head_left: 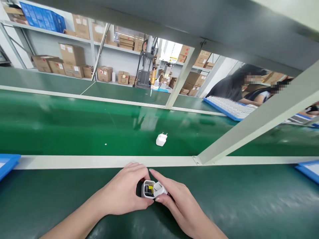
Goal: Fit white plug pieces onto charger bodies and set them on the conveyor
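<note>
Low over the near green table, my left hand [129,189] is closed around a white charger housing [144,191]. Its open end faces me and shows a yellow and black part [149,189] inside. Between thumb and fingers, my right hand [178,200] pinches a small white charger cover [159,189], tilted against the housing's right rim. The far side of both pieces is hidden by my fingers. Beyond the pale rail, a whole white plug charger [161,139] rests on the green belt with its two pins pointing away.
A pale metal rail [99,161] runs across, with a slanting post [249,129] at right. Blue trays [8,162] edge both sides. Behind stand a press-like machine [147,66] and shelves with cardboard boxes [72,54]. At right, people [229,86] sit by a blue tray [231,108] of white parts.
</note>
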### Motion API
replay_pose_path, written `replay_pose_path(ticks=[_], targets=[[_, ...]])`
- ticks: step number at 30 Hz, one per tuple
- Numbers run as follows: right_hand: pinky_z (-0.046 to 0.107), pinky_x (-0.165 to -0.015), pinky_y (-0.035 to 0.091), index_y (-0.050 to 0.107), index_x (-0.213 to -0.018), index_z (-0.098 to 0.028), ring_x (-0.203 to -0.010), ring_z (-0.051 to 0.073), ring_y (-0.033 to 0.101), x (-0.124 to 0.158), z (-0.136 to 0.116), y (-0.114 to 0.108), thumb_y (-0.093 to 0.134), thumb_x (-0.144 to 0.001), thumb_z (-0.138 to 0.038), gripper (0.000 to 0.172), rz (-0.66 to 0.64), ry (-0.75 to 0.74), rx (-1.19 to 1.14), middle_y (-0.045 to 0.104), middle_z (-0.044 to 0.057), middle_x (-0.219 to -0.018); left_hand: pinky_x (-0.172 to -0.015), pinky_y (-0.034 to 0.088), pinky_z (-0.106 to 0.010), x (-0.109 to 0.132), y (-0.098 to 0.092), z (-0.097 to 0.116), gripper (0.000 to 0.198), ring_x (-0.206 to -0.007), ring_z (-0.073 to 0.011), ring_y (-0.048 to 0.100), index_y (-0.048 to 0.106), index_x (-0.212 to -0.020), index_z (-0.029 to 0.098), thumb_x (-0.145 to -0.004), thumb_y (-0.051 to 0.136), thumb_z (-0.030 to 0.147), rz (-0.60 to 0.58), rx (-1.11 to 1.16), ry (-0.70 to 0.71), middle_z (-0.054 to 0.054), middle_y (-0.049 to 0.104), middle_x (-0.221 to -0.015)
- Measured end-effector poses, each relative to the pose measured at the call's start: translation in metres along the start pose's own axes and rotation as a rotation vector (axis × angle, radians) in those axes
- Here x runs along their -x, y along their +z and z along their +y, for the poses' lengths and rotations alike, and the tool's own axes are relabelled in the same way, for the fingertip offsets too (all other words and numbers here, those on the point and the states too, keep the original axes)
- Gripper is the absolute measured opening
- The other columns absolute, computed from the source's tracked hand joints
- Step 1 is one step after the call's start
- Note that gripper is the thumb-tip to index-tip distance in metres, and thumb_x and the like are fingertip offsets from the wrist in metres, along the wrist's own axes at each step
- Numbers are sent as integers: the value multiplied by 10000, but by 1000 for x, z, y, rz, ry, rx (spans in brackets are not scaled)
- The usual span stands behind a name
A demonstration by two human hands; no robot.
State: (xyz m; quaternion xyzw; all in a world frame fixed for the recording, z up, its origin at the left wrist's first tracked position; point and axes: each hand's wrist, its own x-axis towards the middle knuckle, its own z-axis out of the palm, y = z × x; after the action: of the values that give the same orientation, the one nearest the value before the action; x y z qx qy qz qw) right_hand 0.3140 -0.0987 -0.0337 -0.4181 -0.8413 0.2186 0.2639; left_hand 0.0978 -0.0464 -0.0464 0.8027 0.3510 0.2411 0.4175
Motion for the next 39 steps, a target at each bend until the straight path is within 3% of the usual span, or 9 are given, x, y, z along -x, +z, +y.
replay_pose_path(ticks=[2, 3, 8, 12, 15, 19, 25, 31, 39], targets=[[252, -661, 497, 232, -1585, -275, -699, 158, 590, 0, 1, 2, 374, -1116, -393, 504, 37, 26, 23, 639, 3, -868, -743, 386, -309, 0, -2, 1, 294, -879, -195, 517, 487, -774, 211, -690, 767, 244, -2, 15, -6, 17, 585, -870], [241, -627, 483, 236, -1569, -269, -656, 151, 569, 1, 1, 3, 386, -1115, -381, 491, 64, 45, 27, 608, -18, -800, -738, 382, -309, -1, -3, 1, 303, -873, -194, 513, 482, -767, 210, -681, 771, 239, -6, 20, -9, 19, 580, -862], [241, -597, 441, 508, -1275, -257, -656, 147, 541, 1, -1, 3, 466, -1096, -384, 223, 163, -88, 156, 603, -2, -808, -707, 353, -305, -1, -4, 1, 340, -844, -188, 491, 456, -734, 204, -637, 781, 211, -16, 33, -12, 29, 549, -803], [278, -616, 420, 443, -1482, -213, -713, 176, 500, -2, -4, 3, 360, -1116, -236, 377, 94, -220, 237, 572, 43, -834, -711, 339, -316, 1, 0, 0, 347, -778, -170, 461, 419, -711, 195, -626, 756, 206, -11, 22, 51, 33, 501, -760], [300, -661, 443, 396, -1494, -204, -752, 183, 512, 0, -8, 11, 426, -1079, -172, 418, 75, -164, 143, 596, 49, -896, -736, 333, -325, 4, 3, -1, 329, -747, -154, 449, 423, -718, 191, -646, 742, 218, -20, 14, 114, 39, 491, -756], [269, -626, 433, 488, -1299, -239, -690, 147, 510, 2, -12, 15, 541, -1023, -158, 293, 147, -40, -51, 563, -8, -823, -735, 326, -322, 5, 5, -1, 323, -758, -157, 452, 435, -725, 191, -635, 744, 216, -17, 6, 109, 39, 497, -755], [263, -597, 391, 561, -1326, -192, -711, 140, 496, 2, -14, 1, 537, -988, -76, 359, 212, -171, -35, 539, 23, -843, -709, 316, -309, 7, 3, -1, 324, -763, -159, 438, 450, -730, 194, -638, 758, 236, -15, 5, 87, 39, 503, -763], [278, -648, 443, 592, -1224, -197, -783, 155, 532, -2, -18, 12, 554, -997, -126, 240, 105, -116, -10, 550, 49, -939, -725, 299, -321, 7, 5, 0, 330, -731, -148, 413, 415, -727, 191, -659, 736, 228, -20, -48, 123, 44, 463, -748], [271, -647, 415, 544, -1151, -194, -769, 144, 498, 2, -18, 7, 501, -1002, -107, 178, 170, -120, -80, 540, 32, -920, -761, 307, -326, 8, 8, 0, 337, -738, -145, 442, 442, -736, 190, -661, 761, 269, -20, -44, 136, 49, 490, -757]])
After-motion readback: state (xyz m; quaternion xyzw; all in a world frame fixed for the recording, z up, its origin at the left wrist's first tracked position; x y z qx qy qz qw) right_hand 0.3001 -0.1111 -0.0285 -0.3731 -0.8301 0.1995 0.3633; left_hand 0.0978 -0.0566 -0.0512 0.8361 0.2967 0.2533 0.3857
